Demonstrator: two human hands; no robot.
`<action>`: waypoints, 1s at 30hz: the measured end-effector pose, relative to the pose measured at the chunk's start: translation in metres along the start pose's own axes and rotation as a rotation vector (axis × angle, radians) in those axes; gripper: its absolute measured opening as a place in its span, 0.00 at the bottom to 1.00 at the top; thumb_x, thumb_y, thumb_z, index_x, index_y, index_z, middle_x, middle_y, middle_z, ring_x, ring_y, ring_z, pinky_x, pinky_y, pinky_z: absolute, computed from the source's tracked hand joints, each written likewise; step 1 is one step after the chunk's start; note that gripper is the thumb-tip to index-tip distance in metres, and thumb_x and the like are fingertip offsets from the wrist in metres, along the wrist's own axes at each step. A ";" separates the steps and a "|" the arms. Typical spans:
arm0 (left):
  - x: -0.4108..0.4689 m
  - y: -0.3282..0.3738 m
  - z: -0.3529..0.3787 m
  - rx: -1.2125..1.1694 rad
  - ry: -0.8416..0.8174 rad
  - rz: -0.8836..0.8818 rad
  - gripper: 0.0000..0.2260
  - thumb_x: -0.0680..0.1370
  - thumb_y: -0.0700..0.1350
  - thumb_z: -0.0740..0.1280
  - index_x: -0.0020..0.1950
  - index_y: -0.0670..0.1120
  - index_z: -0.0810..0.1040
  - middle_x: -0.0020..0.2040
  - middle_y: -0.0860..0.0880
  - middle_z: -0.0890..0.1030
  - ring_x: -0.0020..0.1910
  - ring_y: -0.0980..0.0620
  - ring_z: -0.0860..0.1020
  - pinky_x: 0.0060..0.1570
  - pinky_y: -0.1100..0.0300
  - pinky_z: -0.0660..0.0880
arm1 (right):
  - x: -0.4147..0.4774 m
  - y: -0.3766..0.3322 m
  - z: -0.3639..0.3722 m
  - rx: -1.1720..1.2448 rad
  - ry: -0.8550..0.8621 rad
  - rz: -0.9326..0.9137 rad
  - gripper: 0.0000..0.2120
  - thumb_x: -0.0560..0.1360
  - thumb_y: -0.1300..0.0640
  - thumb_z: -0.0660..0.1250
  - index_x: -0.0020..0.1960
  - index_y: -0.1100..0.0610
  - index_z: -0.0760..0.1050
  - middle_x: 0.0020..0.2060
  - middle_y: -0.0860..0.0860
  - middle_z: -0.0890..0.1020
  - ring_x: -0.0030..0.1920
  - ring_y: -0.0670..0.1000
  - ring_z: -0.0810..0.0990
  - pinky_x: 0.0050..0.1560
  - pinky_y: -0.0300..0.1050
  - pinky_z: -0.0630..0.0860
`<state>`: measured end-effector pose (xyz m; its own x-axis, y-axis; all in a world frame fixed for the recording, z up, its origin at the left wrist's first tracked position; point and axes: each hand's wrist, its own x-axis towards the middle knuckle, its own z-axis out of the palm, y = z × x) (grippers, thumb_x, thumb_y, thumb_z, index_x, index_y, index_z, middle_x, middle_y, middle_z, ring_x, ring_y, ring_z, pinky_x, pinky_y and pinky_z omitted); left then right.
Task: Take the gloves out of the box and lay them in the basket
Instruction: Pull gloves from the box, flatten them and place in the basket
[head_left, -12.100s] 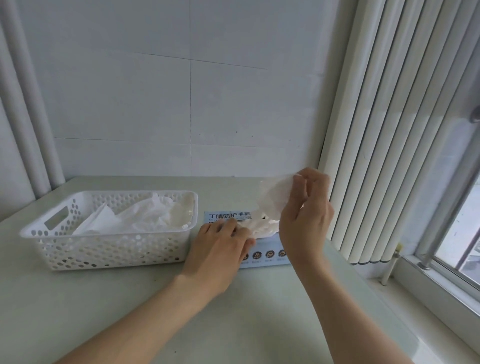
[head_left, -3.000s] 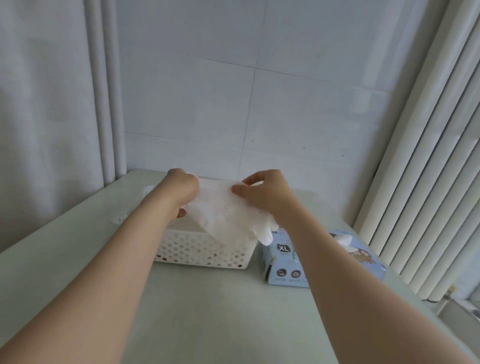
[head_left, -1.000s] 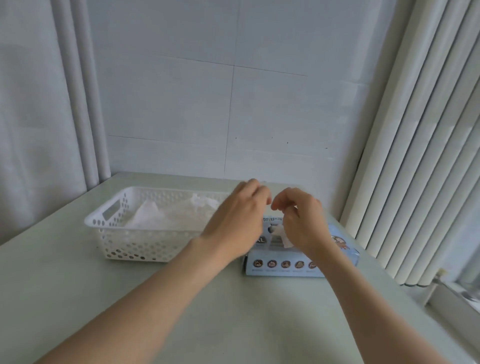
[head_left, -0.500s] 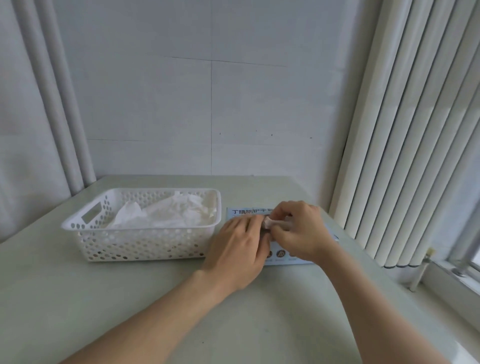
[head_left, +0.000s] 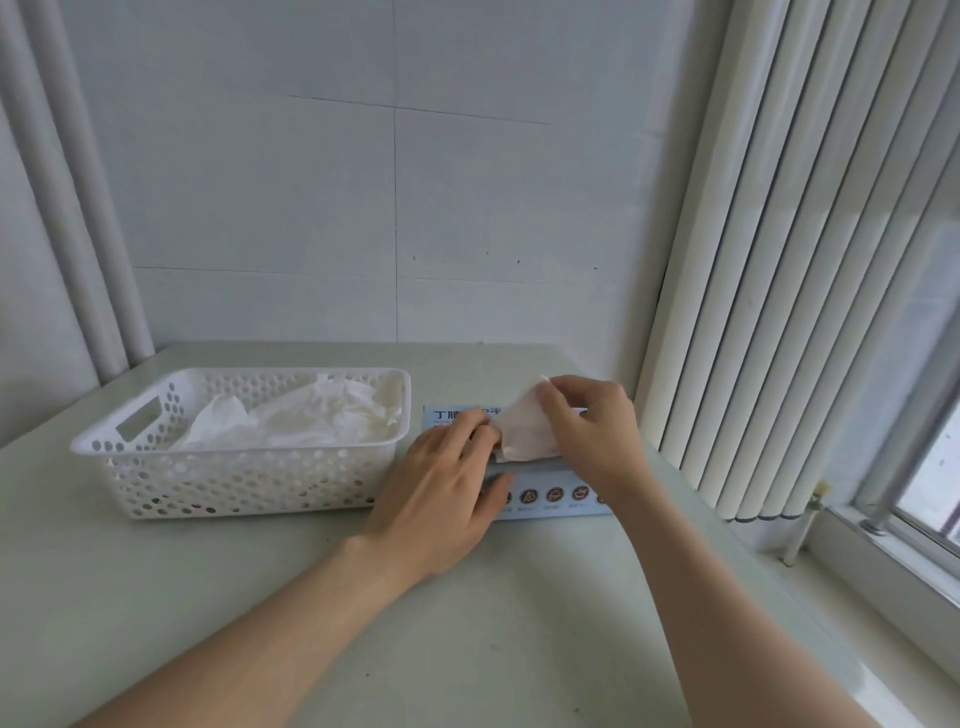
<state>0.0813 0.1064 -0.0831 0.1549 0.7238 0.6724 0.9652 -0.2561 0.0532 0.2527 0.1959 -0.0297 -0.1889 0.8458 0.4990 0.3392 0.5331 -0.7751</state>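
Observation:
A light blue glove box lies on the pale table, right of a white perforated basket. Several crumpled white gloves lie inside the basket. My right hand pinches a white glove that sticks up out of the box's top opening. My left hand lies flat on the box's left end, fingers straight and pressing down, fingertips beside the glove. Both hands hide most of the box top.
The table meets a white tiled wall behind. Vertical blinds hang close to the right of the box, with a window sill below them. Two white pipes stand at the back left.
My right hand has lifted, drawing more of the white glove up out of the box. My left hand stays pressed on the box.

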 end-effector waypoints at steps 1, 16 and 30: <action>0.000 0.000 0.000 -0.011 0.010 0.005 0.14 0.83 0.54 0.64 0.63 0.47 0.74 0.70 0.50 0.71 0.54 0.49 0.78 0.54 0.60 0.72 | 0.001 0.002 0.002 -0.019 0.032 -0.002 0.13 0.83 0.51 0.67 0.47 0.54 0.87 0.41 0.47 0.87 0.46 0.46 0.84 0.49 0.47 0.80; 0.000 -0.007 0.006 0.107 -0.035 0.065 0.19 0.82 0.60 0.64 0.66 0.50 0.80 0.63 0.54 0.76 0.58 0.49 0.78 0.61 0.54 0.75 | 0.007 0.008 0.011 -0.452 0.376 -0.312 0.10 0.88 0.56 0.60 0.50 0.58 0.74 0.26 0.52 0.73 0.30 0.59 0.70 0.39 0.51 0.64; 0.005 -0.006 0.002 0.091 -0.124 0.034 0.22 0.83 0.61 0.54 0.63 0.51 0.81 0.59 0.54 0.78 0.57 0.48 0.79 0.60 0.54 0.74 | -0.010 -0.035 0.016 -0.154 0.372 -0.530 0.12 0.87 0.49 0.54 0.54 0.54 0.73 0.27 0.49 0.69 0.29 0.56 0.67 0.29 0.51 0.68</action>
<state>0.0769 0.1128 -0.0817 0.2069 0.7906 0.5763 0.9732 -0.2267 -0.0385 0.2281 0.1695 -0.0139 -0.0448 0.3906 0.9195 0.4207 0.8422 -0.3372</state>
